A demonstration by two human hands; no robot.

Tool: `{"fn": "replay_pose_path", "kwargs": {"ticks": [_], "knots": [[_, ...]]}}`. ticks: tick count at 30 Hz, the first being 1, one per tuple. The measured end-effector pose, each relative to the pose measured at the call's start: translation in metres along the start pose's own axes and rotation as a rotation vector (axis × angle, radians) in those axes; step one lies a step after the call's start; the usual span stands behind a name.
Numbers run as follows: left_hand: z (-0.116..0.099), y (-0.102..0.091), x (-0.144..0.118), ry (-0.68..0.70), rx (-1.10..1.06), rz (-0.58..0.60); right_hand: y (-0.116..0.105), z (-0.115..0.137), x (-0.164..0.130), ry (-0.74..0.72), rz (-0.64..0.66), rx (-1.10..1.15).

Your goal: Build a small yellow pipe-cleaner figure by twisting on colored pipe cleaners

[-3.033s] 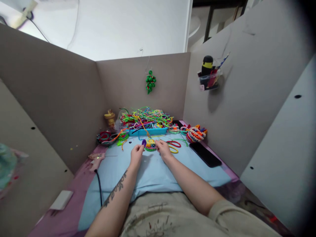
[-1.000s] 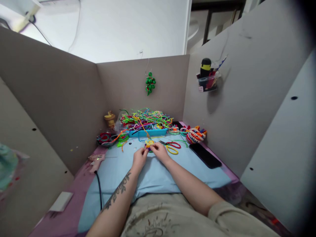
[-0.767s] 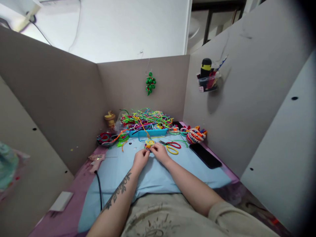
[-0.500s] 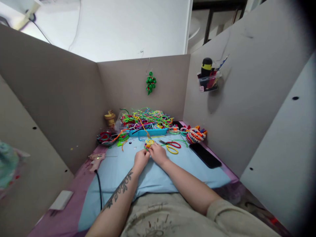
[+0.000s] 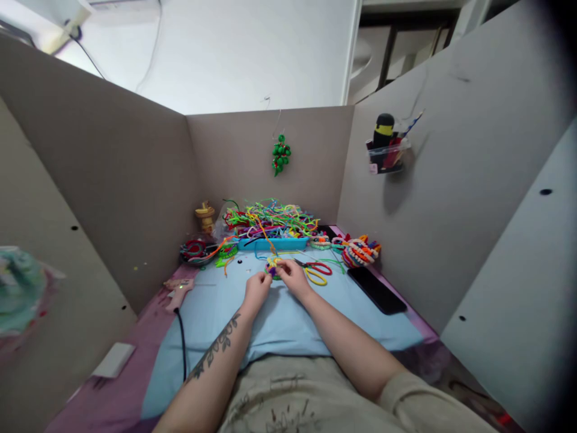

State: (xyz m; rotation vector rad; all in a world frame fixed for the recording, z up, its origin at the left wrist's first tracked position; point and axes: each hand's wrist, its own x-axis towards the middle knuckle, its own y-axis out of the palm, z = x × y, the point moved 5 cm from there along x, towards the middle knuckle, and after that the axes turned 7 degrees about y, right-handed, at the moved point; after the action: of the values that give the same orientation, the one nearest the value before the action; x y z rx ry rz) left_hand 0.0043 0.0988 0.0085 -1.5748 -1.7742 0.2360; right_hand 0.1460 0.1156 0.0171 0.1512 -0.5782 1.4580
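Multicoloured woven piece (image 5: pixel 272 266) is sitting mid-cloth, both hands pinching it, left hand (image 5: pixel 256 288) and right hand (image 5: pixel 291 277) working its near edge; looks partly built, loose cords (image 5: pixel 270 218) waiting beyond.

A single view comes from a camera on the person's head, looking forward and down along both forearms to the table (image 5: pixel 342 313). It sits well back from the hands, which appear small at mid-frame, and takes in the three grey partition walls (image 5: pixel 252 156) and the white wall beyond them
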Motion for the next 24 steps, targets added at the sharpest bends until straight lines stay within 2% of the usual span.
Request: {"fn": "replay_pose_path", "kwargs": {"ticks": [3, 8, 12, 16, 24], "knots": [[-0.001, 0.005, 0.000, 0.034, -0.033, 0.040, 0.003, 0.006, -0.002, -0.059, -0.003, -0.078], [-0.002, 0.009, -0.001, 0.064, -0.109, 0.050, -0.005, 0.007, -0.002, -0.032, -0.063, -0.107], [-0.003, 0.009, -0.001, 0.062, -0.119, 0.063, -0.004, 0.006, -0.002, -0.024, -0.044, -0.093], [-0.007, 0.008, -0.001, 0.095, -0.143, 0.091, 0.002, 0.001, -0.002, -0.003, -0.003, -0.032], [-0.016, 0.003, -0.005, 0.210, -0.136, 0.078, 0.006, -0.007, -0.001, 0.158, 0.101, 0.202]]}}
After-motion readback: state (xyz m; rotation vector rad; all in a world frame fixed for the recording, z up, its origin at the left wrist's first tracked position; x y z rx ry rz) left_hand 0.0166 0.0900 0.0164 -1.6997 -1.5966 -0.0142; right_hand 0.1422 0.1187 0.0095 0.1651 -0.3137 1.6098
